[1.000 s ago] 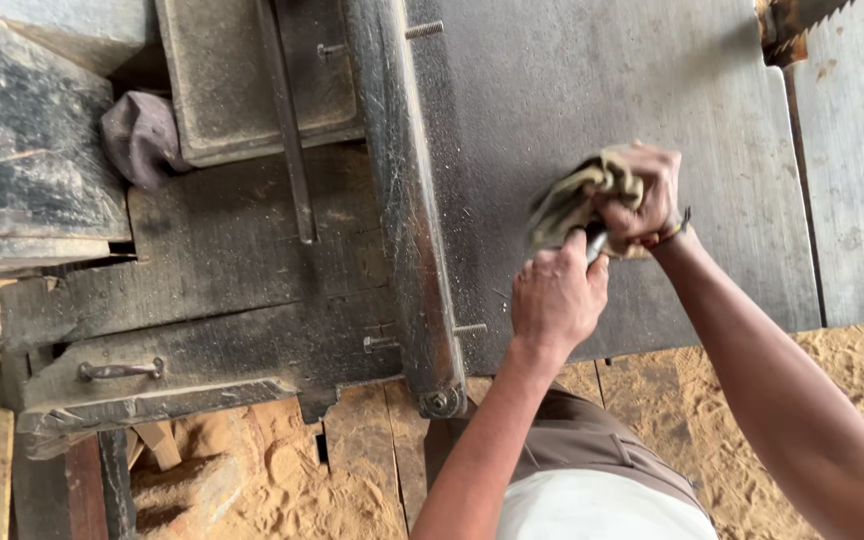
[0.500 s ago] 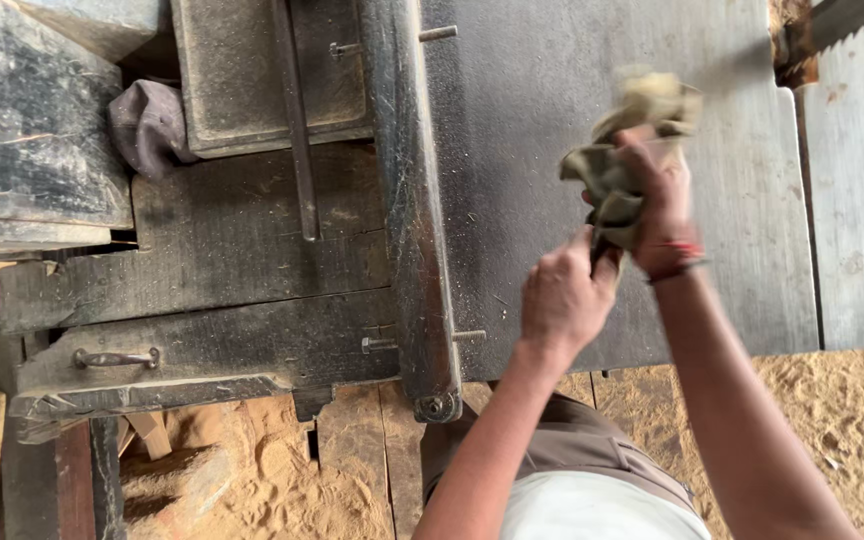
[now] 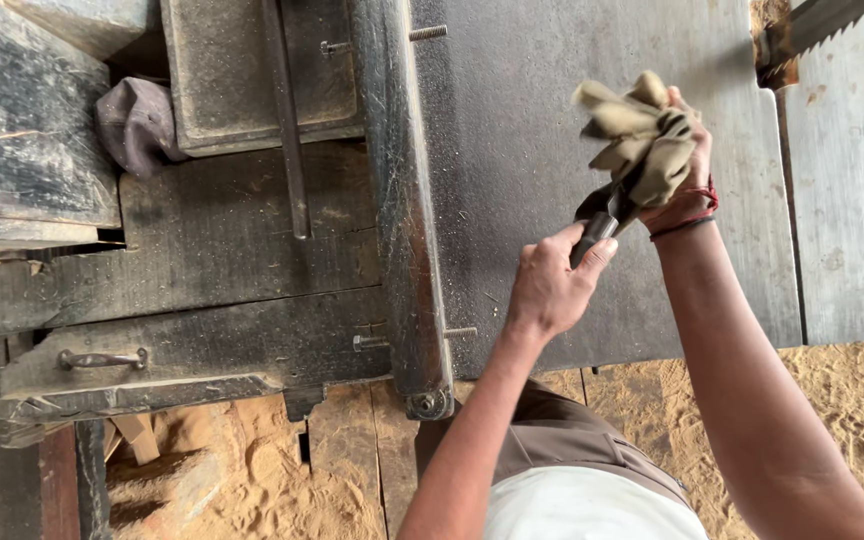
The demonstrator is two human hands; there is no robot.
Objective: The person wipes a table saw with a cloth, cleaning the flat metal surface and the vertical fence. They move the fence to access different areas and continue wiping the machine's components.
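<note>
Two hands work above the grey, dust-speckled metal saw desk (image 3: 512, 150), whose toothed band-saw blade (image 3: 822, 22) rises beyond the right grip. Next in size, the crumpled khaki cloth rag (image 3: 642, 135) is bunched in the right hand (image 3: 687, 185), fingers pressed shut around it; it looks soft, light and limp, best gathered in a fist. Smallest, the dark metal tool (image 3: 597, 225) juts from under the rag, its lower end pinched by the left hand (image 3: 549, 290); probably stiff and heavy.

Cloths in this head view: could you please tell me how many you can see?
2: a tan rag bunched in the right hand, and a grey cloth tucked by the machine's upper left. Others may be hidden.
</note>
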